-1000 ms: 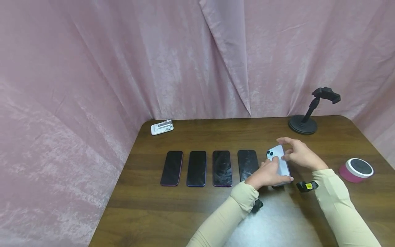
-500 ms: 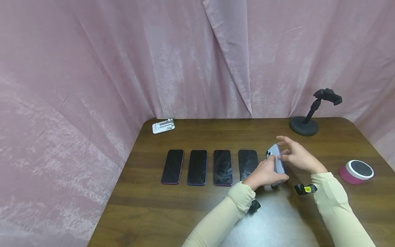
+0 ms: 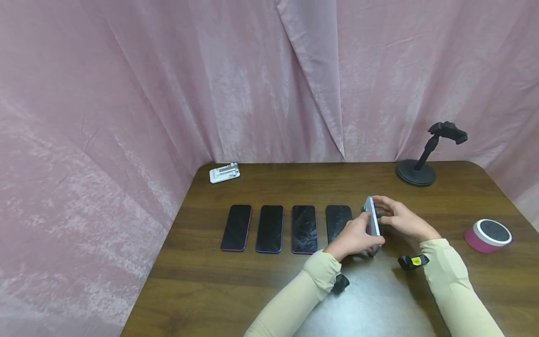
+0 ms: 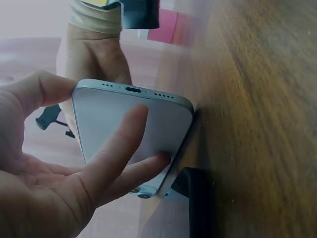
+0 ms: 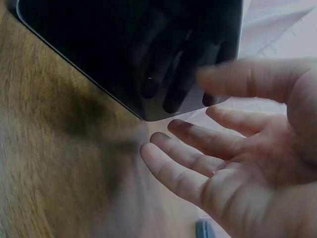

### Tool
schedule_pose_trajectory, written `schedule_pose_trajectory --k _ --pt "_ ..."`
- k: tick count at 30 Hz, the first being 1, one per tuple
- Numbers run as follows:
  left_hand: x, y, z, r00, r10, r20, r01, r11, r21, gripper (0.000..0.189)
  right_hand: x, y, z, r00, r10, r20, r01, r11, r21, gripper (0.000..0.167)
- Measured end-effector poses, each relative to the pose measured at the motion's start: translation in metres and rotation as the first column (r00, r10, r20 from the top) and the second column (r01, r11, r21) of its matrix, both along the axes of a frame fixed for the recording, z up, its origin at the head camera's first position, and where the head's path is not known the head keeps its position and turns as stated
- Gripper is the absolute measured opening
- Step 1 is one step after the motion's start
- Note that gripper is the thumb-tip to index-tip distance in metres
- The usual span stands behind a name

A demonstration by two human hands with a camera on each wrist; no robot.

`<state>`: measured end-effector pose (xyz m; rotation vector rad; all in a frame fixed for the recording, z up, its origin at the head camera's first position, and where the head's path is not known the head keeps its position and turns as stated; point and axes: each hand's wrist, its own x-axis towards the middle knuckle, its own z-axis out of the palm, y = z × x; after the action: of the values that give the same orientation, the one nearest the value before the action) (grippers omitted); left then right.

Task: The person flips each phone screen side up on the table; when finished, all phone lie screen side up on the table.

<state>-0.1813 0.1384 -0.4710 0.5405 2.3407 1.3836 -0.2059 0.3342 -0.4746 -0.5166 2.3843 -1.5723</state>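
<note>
A pale blue smartphone (image 3: 371, 219) stands tilted on its long edge on the wooden table, camera side facing left. My left hand (image 3: 354, 238) holds it, the thumb at its near corner and the fingers spread over the back; the left wrist view shows that pale back (image 4: 101, 116) and the charging port. On the screen side is my right hand (image 3: 402, 219), its fingers loosely bent around the phone's far end. In the right wrist view the thumb passes before the dark screen (image 5: 104, 39), and the other fingers extend close to its edge.
Several dark-screened phones (image 3: 269, 229) lie in a row to the left, the nearest (image 3: 337, 220) beside my left hand. A white folding stand (image 3: 224, 173) lies back left. A black phone stand (image 3: 416, 172) is back right, and a pink-and-white round tub (image 3: 484, 236) sits right.
The phone has swung from lying back-up at a slant to standing on its long edge. Both hands have shifted slightly left, and the right fingers have come around its far end.
</note>
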Motion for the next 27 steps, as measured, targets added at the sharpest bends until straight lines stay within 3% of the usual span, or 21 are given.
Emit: schedule_pose_trajectory --k 6,13,20,27 --pt "0.001 -0.001 0.000 0.999 0.003 0.052 -0.006 0.998 0.063 0.061 0.000 0.001 -0.004 0.999 0.011 0.044 -0.011 1.000 -0.018 0.068" --pt "0.003 0.001 0.001 0.998 0.039 0.057 -0.044 0.994 0.098 0.053 0.000 0.001 -0.005 0.998 0.026 0.058 -0.024 0.999 -0.033 0.066" --pt "0.004 0.005 0.001 0.995 0.050 0.085 -0.062 0.989 0.136 0.037 0.001 0.004 -0.006 1.000 0.002 0.030 -0.002 1.000 0.010 0.061" --pt "0.006 0.009 -0.002 0.986 0.062 0.154 -0.089 0.981 0.172 0.038 0.002 0.009 -0.009 1.000 -0.028 0.013 0.027 0.996 0.083 0.059"
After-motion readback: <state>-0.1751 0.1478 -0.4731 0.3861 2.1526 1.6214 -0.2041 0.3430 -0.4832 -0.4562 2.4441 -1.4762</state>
